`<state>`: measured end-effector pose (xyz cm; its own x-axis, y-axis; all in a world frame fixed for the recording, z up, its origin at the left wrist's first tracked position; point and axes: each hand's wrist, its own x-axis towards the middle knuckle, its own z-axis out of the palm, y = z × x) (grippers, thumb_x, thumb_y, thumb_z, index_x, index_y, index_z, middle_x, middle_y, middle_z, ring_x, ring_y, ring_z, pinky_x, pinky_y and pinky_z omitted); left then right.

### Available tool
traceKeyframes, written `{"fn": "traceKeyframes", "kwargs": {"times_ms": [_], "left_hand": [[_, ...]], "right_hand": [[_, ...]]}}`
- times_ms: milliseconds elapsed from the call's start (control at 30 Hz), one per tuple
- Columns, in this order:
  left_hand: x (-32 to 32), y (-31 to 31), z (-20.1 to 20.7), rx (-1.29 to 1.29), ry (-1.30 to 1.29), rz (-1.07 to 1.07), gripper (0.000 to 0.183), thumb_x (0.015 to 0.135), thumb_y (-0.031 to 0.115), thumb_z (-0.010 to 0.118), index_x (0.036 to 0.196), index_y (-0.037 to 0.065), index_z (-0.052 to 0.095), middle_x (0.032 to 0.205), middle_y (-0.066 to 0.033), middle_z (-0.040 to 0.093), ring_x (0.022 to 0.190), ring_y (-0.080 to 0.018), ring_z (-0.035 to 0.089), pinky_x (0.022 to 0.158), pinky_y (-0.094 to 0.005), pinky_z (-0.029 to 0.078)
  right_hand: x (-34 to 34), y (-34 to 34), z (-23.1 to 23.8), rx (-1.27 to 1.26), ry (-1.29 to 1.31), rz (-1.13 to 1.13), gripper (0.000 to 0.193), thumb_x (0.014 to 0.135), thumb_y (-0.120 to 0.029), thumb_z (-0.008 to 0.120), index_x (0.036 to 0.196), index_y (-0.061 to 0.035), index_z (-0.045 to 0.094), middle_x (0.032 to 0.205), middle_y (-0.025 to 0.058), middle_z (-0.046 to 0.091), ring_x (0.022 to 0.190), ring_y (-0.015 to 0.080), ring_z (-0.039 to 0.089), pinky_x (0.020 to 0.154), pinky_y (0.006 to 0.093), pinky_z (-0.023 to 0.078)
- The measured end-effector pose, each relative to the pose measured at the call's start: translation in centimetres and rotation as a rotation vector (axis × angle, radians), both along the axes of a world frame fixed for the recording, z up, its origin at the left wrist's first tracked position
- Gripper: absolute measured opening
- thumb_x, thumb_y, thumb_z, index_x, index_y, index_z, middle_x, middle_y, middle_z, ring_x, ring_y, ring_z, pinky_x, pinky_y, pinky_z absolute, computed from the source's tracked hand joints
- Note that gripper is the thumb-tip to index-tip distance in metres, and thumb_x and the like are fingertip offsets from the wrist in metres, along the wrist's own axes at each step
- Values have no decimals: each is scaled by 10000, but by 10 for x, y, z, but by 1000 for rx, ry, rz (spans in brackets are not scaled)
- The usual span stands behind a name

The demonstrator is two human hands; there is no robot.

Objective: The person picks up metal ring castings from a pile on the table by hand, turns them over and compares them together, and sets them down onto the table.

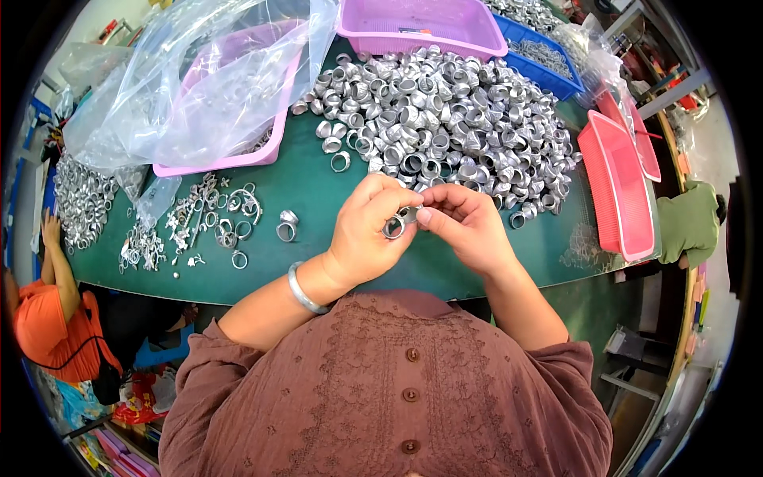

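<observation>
Close to my body, my left hand (359,236) and my right hand (470,229) meet over the table's near part. Silver rings (393,228) are pinched in the fingers of my left hand, at least two of them. My right thumb and forefinger close on the edge of one of these rings; its far side is hidden by the fingertips. Just beyond my hands spreads a large heap of chunky silver rings (445,119). Left of my left hand, a small stack of rings (287,226) stands apart.
On the green table (310,187) lie loose rings and small silver pieces (230,215). A pink basket (270,147) sits under clear plastic bags (167,95). Beyond are a purple basket (421,44) and a blue one (540,60). Red baskets (620,191) stand right. Two people sit nearby.
</observation>
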<state>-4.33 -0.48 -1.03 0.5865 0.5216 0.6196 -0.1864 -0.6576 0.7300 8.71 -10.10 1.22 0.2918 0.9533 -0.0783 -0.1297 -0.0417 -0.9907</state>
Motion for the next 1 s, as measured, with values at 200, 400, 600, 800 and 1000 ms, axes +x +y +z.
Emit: {"fn": "traceKeyframes", "kwargs": {"times_ms": [200, 400, 600, 800, 1000], "left_hand": [[-1, -1, 2, -40, 25, -46, 356, 598, -44, 666, 931, 60, 595, 819, -64, 539, 752, -187, 528, 639, -271, 433], [-1, 1, 2, -99, 32, -45, 321, 622, -16, 668, 928, 56, 606, 831, -62, 553, 752, -178, 529, 659, -266, 433], [2, 0, 2, -117, 78, -99, 340, 649, 5, 672, 979, 45, 604, 838, -62, 556, 751, -165, 528, 652, -259, 428], [0, -2, -2, -318, 111, -179, 388, 697, 42, 680, 1069, 39, 568, 810, -17, 508, 714, -98, 462, 637, -218, 397], [0, 0, -3, -475, 166, -264, 317, 760, 81, 644, 1063, 35, 566, 781, 6, 488, 664, -66, 439, 591, -187, 374]], "right_hand": [[5, -1, -7, -36, 220, 33, 176, 803, -57, 567, 958, 26, 572, 835, 56, 601, 710, 105, 554, 653, 232, 452], [7, 0, -11, -19, 473, 56, 171, 813, -35, 535, 972, 23, 559, 834, 72, 599, 698, 135, 562, 656, 254, 456], [5, -2, -11, -26, 464, 23, 177, 816, -73, 565, 970, 14, 559, 839, 62, 596, 684, 124, 558, 626, 245, 457], [14, -6, -6, -69, 420, 11, 168, 800, -87, 594, 941, -1, 558, 815, 49, 592, 644, 108, 549, 586, 231, 452], [30, -9, 0, 8, 523, -43, 142, 814, -73, 567, 935, -4, 540, 826, 90, 606, 670, 166, 601, 568, 253, 483]]}}
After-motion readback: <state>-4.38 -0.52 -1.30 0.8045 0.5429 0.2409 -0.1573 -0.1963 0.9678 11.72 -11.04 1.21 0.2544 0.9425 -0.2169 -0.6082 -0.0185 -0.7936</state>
